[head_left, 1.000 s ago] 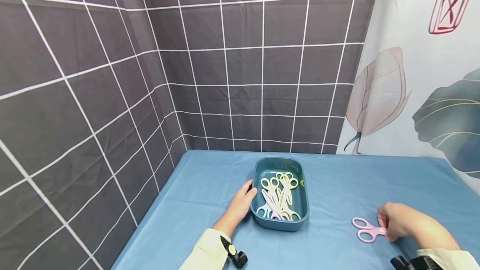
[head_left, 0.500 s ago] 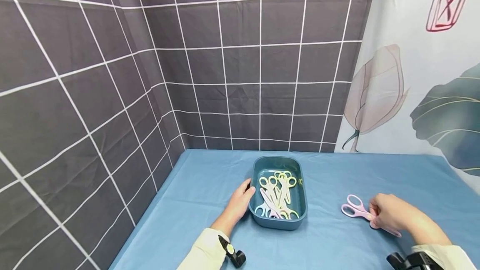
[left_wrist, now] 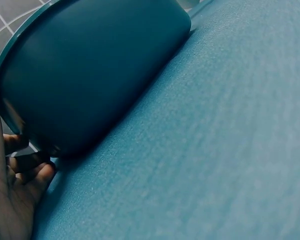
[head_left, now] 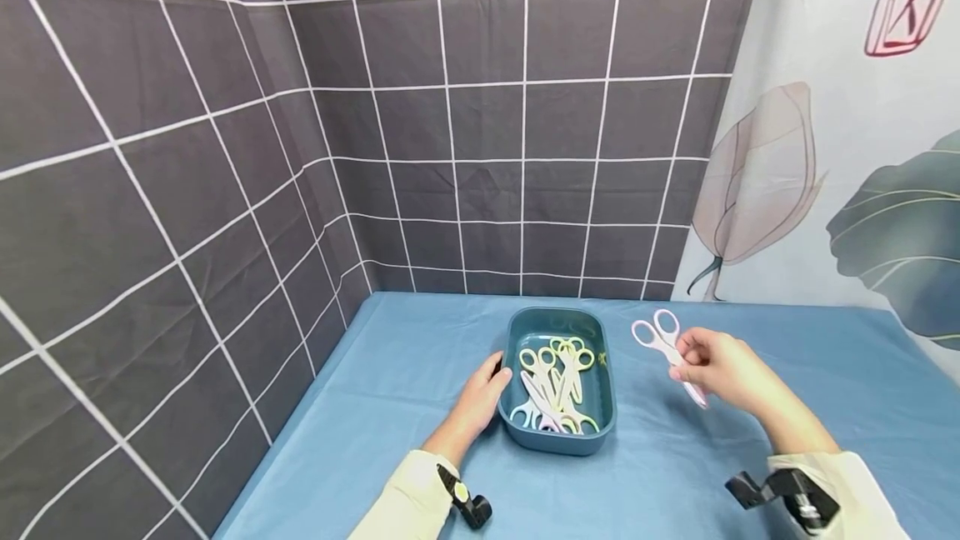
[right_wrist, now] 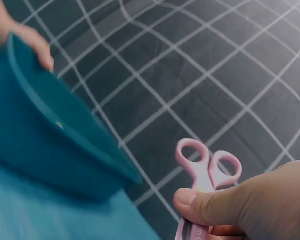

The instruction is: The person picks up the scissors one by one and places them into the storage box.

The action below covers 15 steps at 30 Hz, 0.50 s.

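Note:
My right hand point(head_left: 716, 365) pinches a pair of pink scissors point(head_left: 660, 338) between thumb and fingers, raised above the cloth to the right of a teal plastic bin point(head_left: 558, 442). The handle loops point up and away; in the right wrist view, the scissors point(right_wrist: 202, 175) appear closed, with the blades partly hidden by the hand. At the bin's left side, my left hand point(head_left: 474, 398) grips the wall, its thumb over the rim. In the left wrist view, its curled fingers point(left_wrist: 32, 172) lie against the bin's outside. Several scissors point(head_left: 555, 382) in yellow-green, pink and light blue lie piled inside the bin.
A blue cloth point(head_left: 420, 357) covers the table under the bin. Behind and to the left hangs a dark grey curtain point(head_left: 480, 132) with white grid lines. A white curtain point(head_left: 787, 23) with leaf prints hangs at the back right.
My right hand has lifted the pink scissors off the cloth and carried them left and away from me, closer to the bin. My left hand stays at the bin's left side.

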Each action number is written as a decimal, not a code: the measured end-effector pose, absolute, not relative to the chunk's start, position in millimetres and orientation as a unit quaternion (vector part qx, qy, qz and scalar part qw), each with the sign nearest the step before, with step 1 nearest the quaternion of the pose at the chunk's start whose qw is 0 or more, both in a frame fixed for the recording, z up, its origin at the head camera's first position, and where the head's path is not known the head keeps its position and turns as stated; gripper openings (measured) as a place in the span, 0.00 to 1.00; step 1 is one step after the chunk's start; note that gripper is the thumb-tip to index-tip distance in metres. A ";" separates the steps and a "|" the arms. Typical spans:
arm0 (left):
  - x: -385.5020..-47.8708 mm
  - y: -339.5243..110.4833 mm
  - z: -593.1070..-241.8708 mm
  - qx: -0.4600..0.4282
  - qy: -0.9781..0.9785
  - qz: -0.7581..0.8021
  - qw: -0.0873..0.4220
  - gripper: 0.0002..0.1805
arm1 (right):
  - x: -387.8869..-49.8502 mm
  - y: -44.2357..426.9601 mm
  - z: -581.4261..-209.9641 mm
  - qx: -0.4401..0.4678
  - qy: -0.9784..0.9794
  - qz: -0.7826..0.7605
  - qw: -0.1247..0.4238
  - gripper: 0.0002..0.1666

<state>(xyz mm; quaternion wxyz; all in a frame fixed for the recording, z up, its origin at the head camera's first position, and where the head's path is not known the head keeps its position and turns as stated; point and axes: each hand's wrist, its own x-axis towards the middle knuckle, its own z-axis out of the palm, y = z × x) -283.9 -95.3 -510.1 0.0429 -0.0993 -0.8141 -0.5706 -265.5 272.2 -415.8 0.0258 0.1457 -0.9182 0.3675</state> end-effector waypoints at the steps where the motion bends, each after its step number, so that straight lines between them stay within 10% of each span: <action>1: -283.7 -95.3 -510.3 -0.098 -0.815 -0.570 0.043 0.26 | -266.6 266.2 -413.4 0.144 -0.914 0.378 0.026 0.15; 15: -283.9 -95.8 -512.7 -0.094 -0.817 -0.568 0.037 0.25 | -277.6 184.3 -398.8 0.126 -0.891 0.435 0.043 0.17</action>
